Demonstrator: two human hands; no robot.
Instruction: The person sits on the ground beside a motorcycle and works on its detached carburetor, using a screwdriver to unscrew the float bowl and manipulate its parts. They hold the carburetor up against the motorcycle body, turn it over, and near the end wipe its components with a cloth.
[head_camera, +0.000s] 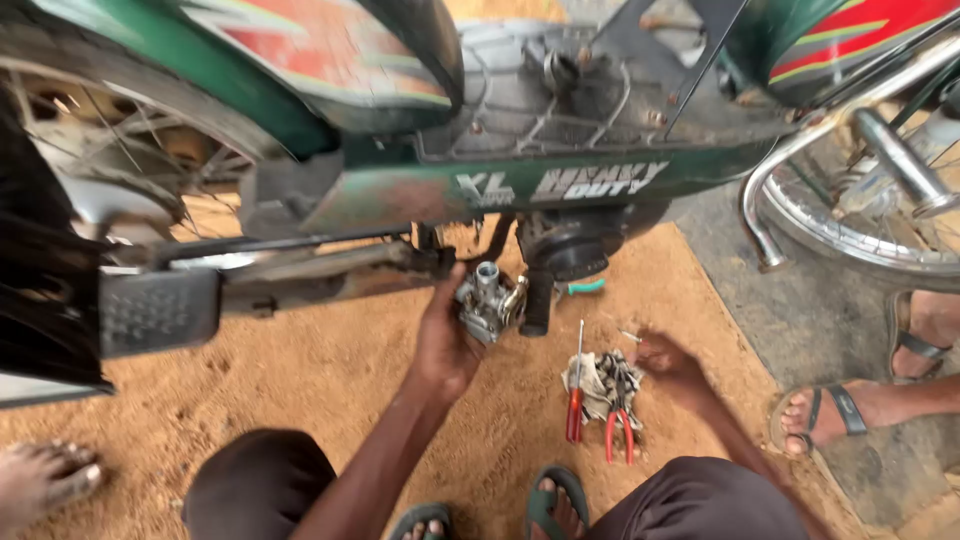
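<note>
The small metal carburettor (487, 300) sits clamped in the left hand (445, 340), held up just under the green moped's frame (400, 185) — while the right hand (668, 362), fingers loosely curled, hovers beside the rag (597, 385) bearing a red-handled screwdriver (576, 400) and pliers (619, 425).

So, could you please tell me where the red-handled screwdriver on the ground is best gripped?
Probably by its red handle, coming down from above. The screwdriver lies flat on the sand, thin shaft pointing away towards the motorbike, handle nearest the person and clear on its left; the cloth and pliers crowd its right.
</note>
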